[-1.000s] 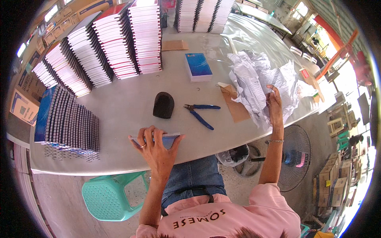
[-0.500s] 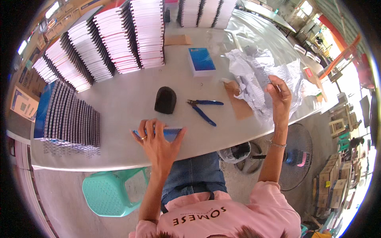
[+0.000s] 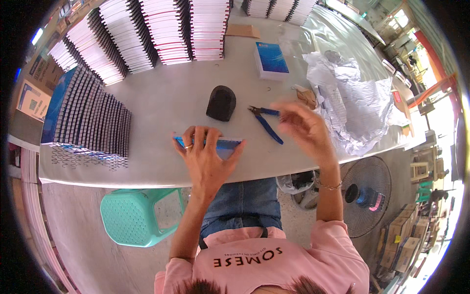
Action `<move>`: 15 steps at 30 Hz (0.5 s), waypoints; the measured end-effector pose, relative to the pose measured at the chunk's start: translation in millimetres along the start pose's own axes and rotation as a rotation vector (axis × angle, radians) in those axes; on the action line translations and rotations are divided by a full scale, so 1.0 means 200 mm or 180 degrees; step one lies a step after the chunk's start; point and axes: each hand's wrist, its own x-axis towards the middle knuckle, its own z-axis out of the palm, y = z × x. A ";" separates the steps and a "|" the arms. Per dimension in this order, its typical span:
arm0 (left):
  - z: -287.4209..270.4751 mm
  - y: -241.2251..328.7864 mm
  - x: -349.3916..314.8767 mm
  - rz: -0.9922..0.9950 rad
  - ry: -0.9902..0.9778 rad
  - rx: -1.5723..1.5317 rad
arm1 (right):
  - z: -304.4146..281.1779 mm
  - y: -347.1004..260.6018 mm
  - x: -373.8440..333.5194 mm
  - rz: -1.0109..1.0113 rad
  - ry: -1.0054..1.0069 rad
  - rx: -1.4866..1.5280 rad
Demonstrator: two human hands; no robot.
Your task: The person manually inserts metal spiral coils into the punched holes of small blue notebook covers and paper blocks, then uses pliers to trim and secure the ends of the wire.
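My left hand (image 3: 206, 159) grips a small blue-covered notebook (image 3: 228, 145) by its two ends, close to the table's front edge; much of it is hidden beneath the fingers. My right hand (image 3: 306, 130) is smeared by motion, just right of the blue-handled cutting pliers (image 3: 268, 122), so its fingers are hard to read. The pliers lie with their jaws apart. Beyond the left hand rests a black rounded pad (image 3: 221, 103). A thicker blue-topped block of paper (image 3: 271, 61) lies farther back.
Tall stacks of bound notebooks (image 3: 165, 32) line the back left. A blue-covered stack (image 3: 93, 120) with loose wire ends stands at the left. Crumpled white paper (image 3: 355, 100) covers the table's right side. Below are a green stool (image 3: 128, 218) and a fan (image 3: 367, 196).
My right hand has come from over the crumpled paper leftward and down toward the pliers. My left hand keeps hold of the notebook. The whole view has shifted a little.
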 end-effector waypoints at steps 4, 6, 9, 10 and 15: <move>0.00 0.02 0.00 0.0005 0.0067 0.0028 | 0.13 0.09 0.00 0.0097 -0.0399 -0.0358; 0.00 0.01 0.00 -0.0016 0.0042 0.0007 | 0.16 0.09 0.00 -0.0036 -0.0504 -0.0627; 0.00 0.01 -0.01 -0.0012 0.0042 0.0058 | 0.20 0.06 0.00 -0.0170 -0.0486 -0.0812; 0.00 0.01 -0.01 0.0000 0.0049 0.0085 | 0.20 0.06 -0.01 -0.0151 -0.0484 -0.0789; 0.00 0.01 -0.01 -0.0018 -0.0002 0.0036 | 0.21 0.10 -0.02 -0.0173 -0.0520 -0.0853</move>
